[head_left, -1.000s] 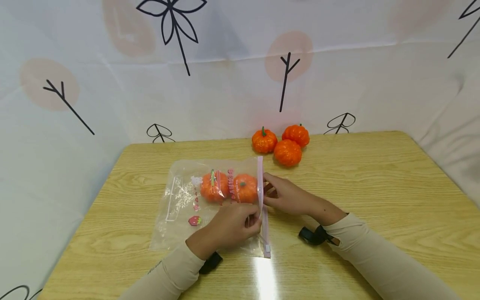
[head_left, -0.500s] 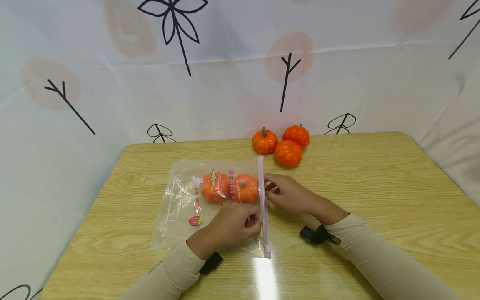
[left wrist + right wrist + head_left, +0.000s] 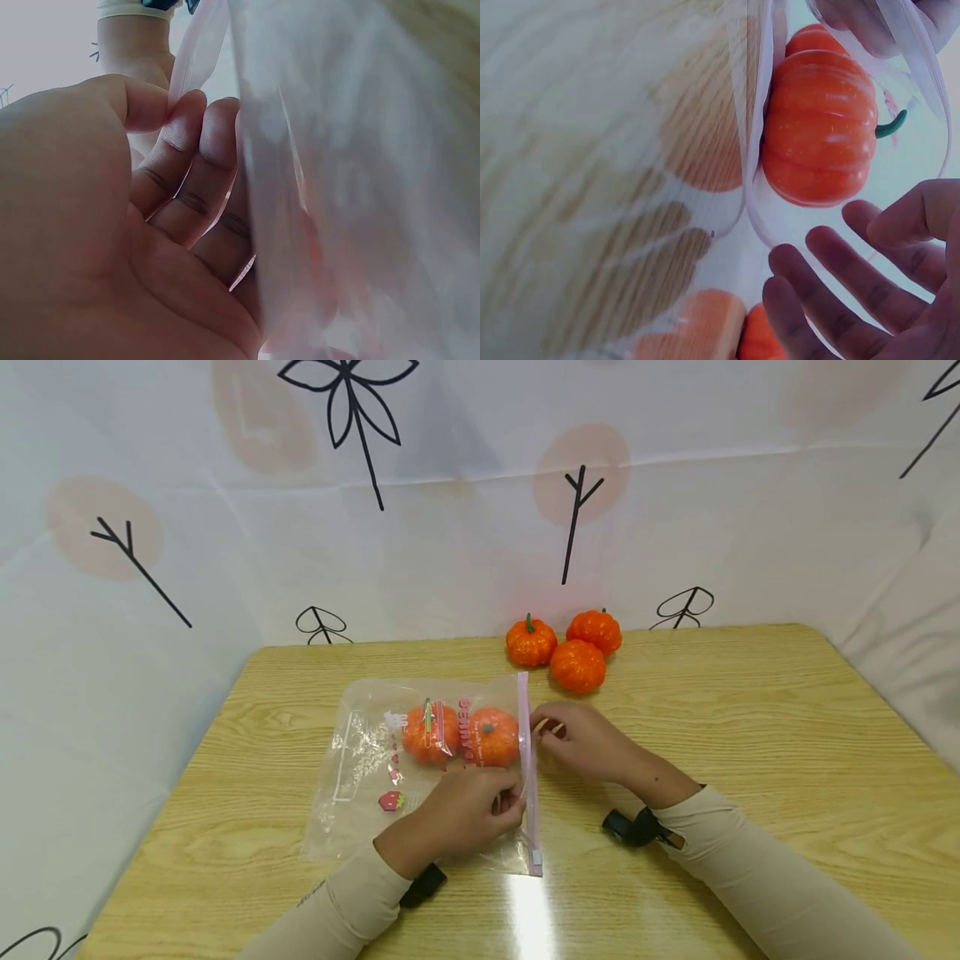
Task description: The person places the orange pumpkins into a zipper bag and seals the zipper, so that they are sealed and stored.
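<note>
A clear zip bag [image 3: 337, 827] with pink prints lies on the table, its pink-edged mouth facing right. Inside are two orange toy pumpkins, a left one [image 3: 442, 743] and a right one [image 3: 497, 739] close to the mouth. My left hand [image 3: 468, 810] pinches the bag's mouth edge between thumb and index finger; the left wrist view shows the pink strip [image 3: 199, 49] at those fingertips. My right hand [image 3: 588, 743] is just right of the mouth, holding nothing. In the right wrist view its loosely bent fingers are beside the parted mouth, with a green-stemmed pumpkin [image 3: 821, 127] inside.
Three more orange pumpkins sit together at the back of the table: a left one [image 3: 530, 643], a rear one [image 3: 595, 632] and a front one [image 3: 577, 667]. A white slider [image 3: 536, 857] is at the near end of the zip. A patterned cloth [image 3: 465, 552] hangs behind.
My right hand has drawn back slightly to the right from the bag's mouth. My left hand keeps its pinch on the edge, and the pumpkins stay in place.
</note>
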Available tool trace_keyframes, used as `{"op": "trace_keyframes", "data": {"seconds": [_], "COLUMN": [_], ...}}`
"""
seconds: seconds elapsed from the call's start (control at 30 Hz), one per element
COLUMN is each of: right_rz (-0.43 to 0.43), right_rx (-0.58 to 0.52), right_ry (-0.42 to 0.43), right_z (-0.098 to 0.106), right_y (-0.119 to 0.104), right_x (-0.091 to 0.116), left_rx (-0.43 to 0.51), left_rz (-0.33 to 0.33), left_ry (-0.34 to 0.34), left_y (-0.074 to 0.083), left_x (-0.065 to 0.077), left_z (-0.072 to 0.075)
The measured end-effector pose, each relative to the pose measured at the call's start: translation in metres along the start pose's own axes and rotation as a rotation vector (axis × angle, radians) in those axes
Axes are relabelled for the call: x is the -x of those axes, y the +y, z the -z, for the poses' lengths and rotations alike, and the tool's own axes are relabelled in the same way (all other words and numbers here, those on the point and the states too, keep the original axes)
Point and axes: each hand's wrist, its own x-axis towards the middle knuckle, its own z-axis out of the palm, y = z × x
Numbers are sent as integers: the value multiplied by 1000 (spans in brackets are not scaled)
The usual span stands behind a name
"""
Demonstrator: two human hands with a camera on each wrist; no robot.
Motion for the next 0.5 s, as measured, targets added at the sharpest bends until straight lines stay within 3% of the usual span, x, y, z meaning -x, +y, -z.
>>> {"op": "trace_keyframes", "data": {"seconds": [0.5], "right_rz": [23], "right_rx": [36], "right_ry": [194], "right_z": [6], "right_y": [3], "right_x": [-2], "left_rx": [25], "left_rz": [7], "left_ry": [-7], "left_y": [1], "left_x": [0], "left_z": [1]}}
